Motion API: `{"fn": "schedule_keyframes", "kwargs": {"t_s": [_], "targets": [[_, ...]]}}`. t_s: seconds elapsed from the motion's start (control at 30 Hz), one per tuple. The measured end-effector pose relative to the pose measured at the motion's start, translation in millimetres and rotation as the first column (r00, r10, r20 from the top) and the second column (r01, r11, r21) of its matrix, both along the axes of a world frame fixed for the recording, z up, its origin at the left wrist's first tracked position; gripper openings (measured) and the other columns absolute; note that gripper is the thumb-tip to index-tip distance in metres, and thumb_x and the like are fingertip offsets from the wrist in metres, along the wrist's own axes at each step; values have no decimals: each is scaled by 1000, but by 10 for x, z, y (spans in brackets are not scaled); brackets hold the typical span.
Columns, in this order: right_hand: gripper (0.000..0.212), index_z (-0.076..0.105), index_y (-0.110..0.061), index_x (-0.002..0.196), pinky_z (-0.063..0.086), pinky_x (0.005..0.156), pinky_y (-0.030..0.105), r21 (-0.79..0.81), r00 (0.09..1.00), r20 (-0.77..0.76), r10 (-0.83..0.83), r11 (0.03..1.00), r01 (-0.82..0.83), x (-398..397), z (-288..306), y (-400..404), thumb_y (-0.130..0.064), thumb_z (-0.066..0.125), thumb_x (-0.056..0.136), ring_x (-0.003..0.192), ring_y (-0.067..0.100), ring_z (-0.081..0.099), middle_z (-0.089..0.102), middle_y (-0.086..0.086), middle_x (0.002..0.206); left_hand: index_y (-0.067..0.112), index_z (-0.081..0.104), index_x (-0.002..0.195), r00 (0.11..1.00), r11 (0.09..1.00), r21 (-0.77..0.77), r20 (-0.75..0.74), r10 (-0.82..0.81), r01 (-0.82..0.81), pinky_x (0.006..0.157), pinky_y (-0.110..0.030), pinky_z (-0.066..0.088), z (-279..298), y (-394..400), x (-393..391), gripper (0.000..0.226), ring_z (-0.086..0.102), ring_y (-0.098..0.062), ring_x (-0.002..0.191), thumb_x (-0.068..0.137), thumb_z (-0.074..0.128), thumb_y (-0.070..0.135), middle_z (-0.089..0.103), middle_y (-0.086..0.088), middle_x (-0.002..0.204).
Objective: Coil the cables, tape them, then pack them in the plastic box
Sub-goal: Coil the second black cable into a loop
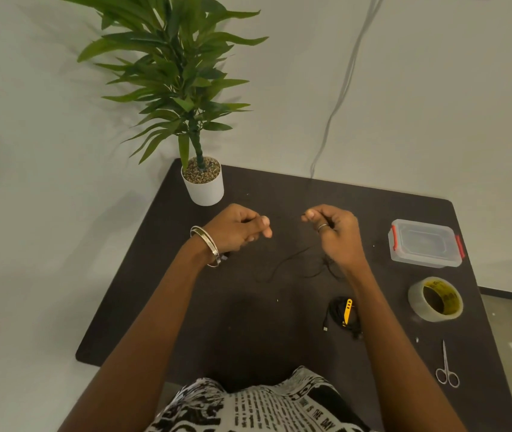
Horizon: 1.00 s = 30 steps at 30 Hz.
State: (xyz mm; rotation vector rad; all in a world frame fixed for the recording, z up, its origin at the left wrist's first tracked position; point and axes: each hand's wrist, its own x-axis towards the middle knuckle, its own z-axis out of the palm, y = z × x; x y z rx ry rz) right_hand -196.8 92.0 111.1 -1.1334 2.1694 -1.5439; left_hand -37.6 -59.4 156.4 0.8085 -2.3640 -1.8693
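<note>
Open tabletop left; plant behind

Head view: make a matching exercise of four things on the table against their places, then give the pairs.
Things:
1. box
2. tape
3. scissors
4. plant pot

Places:
A. far left corner of the table
B. near right edge, closest to the person
C. far right, lid on
D. right side, between the other two right-side things

Pairs: 1-C, 2-D, 3-B, 4-A

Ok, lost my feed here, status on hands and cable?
Left hand and right hand raised, pinching thin black cable, slack trailing on table. Plastic box lid shut. Nothing blocking.
</note>
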Motion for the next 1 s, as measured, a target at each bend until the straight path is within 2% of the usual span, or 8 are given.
{"fn": "schedule_keyframes", "kwargs": {"t_s": [0.2, 0.37, 0.57, 0.67, 0.73, 0.8, 0.87, 1.0], "targets": [[22, 70, -13, 83, 33, 49, 19, 10, 994, 62, -90, 996, 90, 4, -71, -7, -21, 55, 96, 47, 4, 42, 50, -11, 52, 0, 66, 100, 998, 930, 368, -68, 16, 10, 42, -17, 29, 33, 99, 14, 25, 34, -7, 47, 98, 46, 15, 45, -2, 60], [20, 68, -19, 83, 43, 58, 25, 43, 997, 67, -33, 999, 31, 28, -71, -24, -22, 53, 97, 58, 5, 54, 59, -3, 60, -2, 58, 112, 962, 614, 785, -222, 156, 82, 41, -14, 36, 38, 213, -10, 27, 44, -4, 49, 91, 45, 9, 53, -2, 69], [36, 58, -34, 69, 38, 55, 15, 35, 997, 57, 56, 998, -58, 169, -12, -77, -13, 52, 97, 52, 2, 51, 58, -6, 58, -5, 46, 129, 910, 476, 855, -346, 229, 205, 56, -14, 51, 111, 294, -42, 65, 67, -13, 79, 70, 73, 2, 68, -12, 102], [33, 61, -23, 67, 41, 53, 32, 42, 993, 69, 96, 994, -99, 162, -45, -99, -5, 52, 93, 53, 20, 53, 59, -2, 59, -3, 41, 133, 894, 385, 884, -374, 246, 264, 79, -26, 57, 120, 343, -54, 70, 67, -23, 101, 70, 71, -7, 63, -18, 121], [31, 61, -14, 66, 41, 53, 34, 47, 988, 90, 127, 990, -132, 156, -58, -110, 8, 49, 84, 54, 23, 52, 60, 0, 59, 0, 32, 140, 878, 323, 888, -412, 245, 326, 92, -36, 53, 119, 390, -58, 73, 59, -29, 117, 75, 61, -14, 55, -20, 132], [42, 59, -21, 63, 41, 52, 26, 38, 983, 80, 166, 985, -169, 175, -31, -115, 16, 46, 78, 55, 8, 54, 60, -10, 58, 2, 24, 144, 864, 315, 874, -448, 231, 369, 101, -41, 46, 117, 427, -68, 73, 51, -31, 125, 79, 50, -18, 49, -20, 138], [53, 54, -29, 61, 38, 53, 15, 35, 971, 74, 225, 973, -228, 210, -1, -118, 21, 43, 76, 53, 2, 54, 60, -16, 56, 5, 21, 146, 860, 369, 862, -449, 242, 347, 107, -43, 40, 117, 447, -90, 74, 48, -30, 129, 79, 40, -21, 44, -20, 142], [47, 60, -23, 71, 44, 56, 18, 119, 938, 137, 317, 935, -334, 336, 33, -89, 18, 42, 84, 55, 2, 57, 64, -10, 61, 11, 22, 146, 842, 507, 830, -432, 325, 230, 110, -41, 34, 78, 430, -125, 83, 43, -27, 133, 73, 34, -23, 43, -13, 145]]}}
